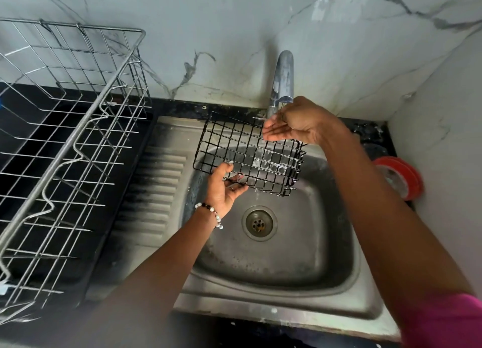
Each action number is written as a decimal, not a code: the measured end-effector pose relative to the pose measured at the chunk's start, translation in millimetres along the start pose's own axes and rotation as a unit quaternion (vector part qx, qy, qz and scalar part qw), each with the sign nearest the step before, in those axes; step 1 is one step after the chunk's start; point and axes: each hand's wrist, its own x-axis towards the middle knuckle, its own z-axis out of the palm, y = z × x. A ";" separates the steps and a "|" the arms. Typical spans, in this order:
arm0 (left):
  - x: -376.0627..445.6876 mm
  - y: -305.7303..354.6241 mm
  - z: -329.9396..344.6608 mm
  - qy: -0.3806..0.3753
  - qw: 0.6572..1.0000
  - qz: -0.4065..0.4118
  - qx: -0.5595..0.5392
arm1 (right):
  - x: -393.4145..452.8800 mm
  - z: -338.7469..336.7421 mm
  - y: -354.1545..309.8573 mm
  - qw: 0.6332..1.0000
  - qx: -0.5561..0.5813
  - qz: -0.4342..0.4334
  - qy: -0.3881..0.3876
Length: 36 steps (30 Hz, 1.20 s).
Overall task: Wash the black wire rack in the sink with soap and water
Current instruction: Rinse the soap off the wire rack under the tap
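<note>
From the head camera, no brand, label or writing can be read on anything in view. The black wire rack [247,152] is held tilted above the basin of the stainless steel sink [273,243], just below the spout of the chrome tap [283,78]. The left hand [225,188] grips the rack's near edge, thumb on top of the wires and fingers curled beneath; a beaded bracelet [210,213] circles that wrist. The right hand [289,124] hovers palm up under the spout, over the rack's far right corner, its fingers straight and relaxed, holding nothing. White suds cling to the grid near the rack's right side. A steel dish drainer [67,138] stands on the black counter to the left, and a red lid [399,178] lies right of the sink.
</note>
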 end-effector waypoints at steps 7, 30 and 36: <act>0.8 0.6 0.6 0.001 1.000 -0.003 0.020 | 1.0 4.8 3.4 1.000 -0.012 -0.003 0.007; -3.5 6.5 -3.8 0.022 0.999 -0.012 0.023 | 3.8 44.0 108.9 0.714 -0.577 -0.388 0.082; -5.9 7.5 -2.7 0.019 0.999 -0.010 0.035 | 5.5 28.9 108.8 0.714 -0.590 -0.360 0.111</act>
